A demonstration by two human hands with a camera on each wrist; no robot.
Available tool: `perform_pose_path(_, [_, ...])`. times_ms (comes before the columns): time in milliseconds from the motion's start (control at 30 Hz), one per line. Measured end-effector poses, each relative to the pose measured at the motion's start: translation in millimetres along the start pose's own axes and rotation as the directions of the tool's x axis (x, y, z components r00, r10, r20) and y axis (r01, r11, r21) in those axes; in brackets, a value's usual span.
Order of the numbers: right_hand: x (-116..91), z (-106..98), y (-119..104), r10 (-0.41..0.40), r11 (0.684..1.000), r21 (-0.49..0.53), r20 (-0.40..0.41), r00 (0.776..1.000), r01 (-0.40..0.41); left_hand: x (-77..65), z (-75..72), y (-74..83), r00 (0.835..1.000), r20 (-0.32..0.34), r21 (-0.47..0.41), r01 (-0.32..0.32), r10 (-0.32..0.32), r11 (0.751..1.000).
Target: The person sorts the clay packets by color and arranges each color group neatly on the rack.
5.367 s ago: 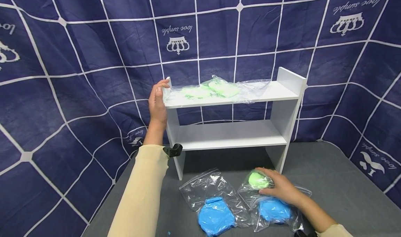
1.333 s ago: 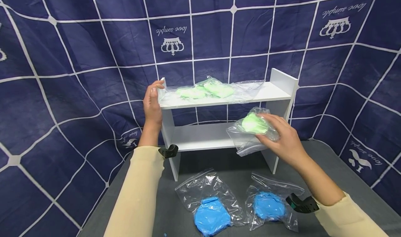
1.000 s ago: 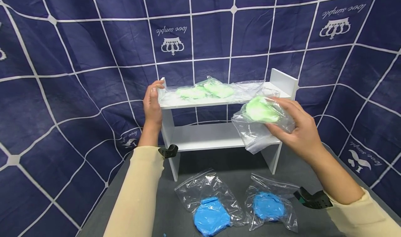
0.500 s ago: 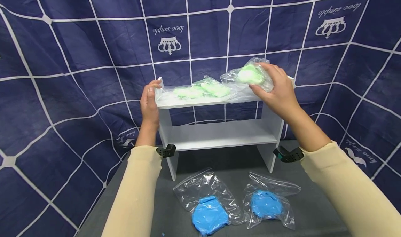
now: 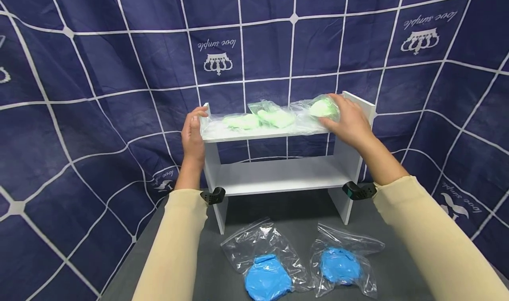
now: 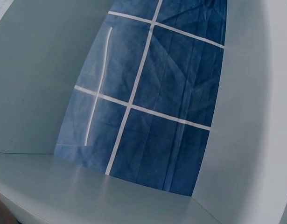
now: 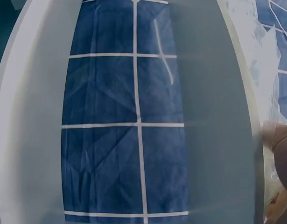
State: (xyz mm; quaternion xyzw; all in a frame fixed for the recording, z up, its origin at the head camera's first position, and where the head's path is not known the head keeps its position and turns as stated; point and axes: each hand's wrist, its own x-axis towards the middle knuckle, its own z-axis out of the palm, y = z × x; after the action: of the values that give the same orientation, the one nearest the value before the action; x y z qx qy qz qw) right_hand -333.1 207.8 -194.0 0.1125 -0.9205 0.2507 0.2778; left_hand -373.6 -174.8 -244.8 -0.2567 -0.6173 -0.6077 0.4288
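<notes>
My left hand [image 5: 193,135] grips the upper left end panel of a small white shelf [image 5: 278,175]. Over the right part of its top board, my right hand [image 5: 351,120] holds a clear zip bag with a light green, putty-like lump [image 5: 322,108] between thumb and fingers. To its left, two more bagged green lumps, one [image 5: 241,121] and another [image 5: 276,117], lie on the same board with their plastic overlapping. The left wrist view looks into the shelf's bay [image 6: 246,116]. In the right wrist view, part of the right hand [image 7: 282,156] shows at the right edge, beside the plastic.
On the dark grey tabletop [image 5: 278,212] in front of the shelf lie two clear zip bags with blue lumps, one [image 5: 268,278] at left and one [image 5: 339,265] at right. A navy cloth with white lines [image 5: 266,49] hangs behind and at the sides.
My right hand has picked up the bagged green lump from the tabletop, raised it past the shelf front and lowered it onto the top board's right part. The left hand keeps its grip.
</notes>
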Motion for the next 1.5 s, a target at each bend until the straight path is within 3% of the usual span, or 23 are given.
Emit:
perform_pose_path(233, [-5.9, 4.2, 0.7, -0.008, 0.997, 0.070, -0.036, 0.999, 0.011, -5.1, -1.5, -3.0, 1.000, 0.009, -0.016, 0.016, -0.016, 1.000])
perform_pose_path(467, [-19.1, 10.4, 4.7, -0.072, 0.989, 0.118, -0.181, 0.981, 0.094, -7.0, 0.4, -3.1, 1.000, 0.005, -0.039, 0.010, -0.010, 0.999])
perform_pose_path(667, [-33.7, 12.0, 5.9, -0.156, 0.977, 0.089, -0.326, 0.933, 0.194, -3.0, 3.2, -1.6, 1.000, 0.015, -0.045, 0.005, -0.004, 0.999])
perform_pose_path(900, [-45.2, 15.1, 7.6, -0.222, 0.960, 0.068, -0.404, 0.887, 0.271, -1.3, 1.5, -2.4, 1.000, 0.002, -0.031, -0.015, 0.016, 0.999])
perform_pose_path(1100, [-75.4, 26.3, 10.5, -0.295, 0.940, 0.014, -0.472, 0.831, 0.342, -0.5, 1.1, -0.3, 1.000, 0.011, -0.042, -0.012, 0.013, 0.999])
perform_pose_path(1233, [-97.0, 34.8, 11.7, -0.316, 0.928, 0.018, -0.495, 0.810, 0.373, 1.6, 1.4, 2.0, 1.000, 0.007, -0.045, -0.006, 0.006, 0.999])
perform_pose_path(1333, [-113.8, 39.3, 15.8, -0.316, 0.925, 0.035, -0.485, 0.816, 0.379, 1.4, 2.0, 5.4, 1.000, 0.013, -0.042, 0.005, -0.004, 0.999])
perform_pose_path(1500, [-143.3, 46.3, 28.0, -0.265, 0.935, 0.117, -0.396, 0.879, 0.335, -3.7, 4.3, 26.3, 1.000, 0.013, -0.021, 0.016, -0.016, 1.000])
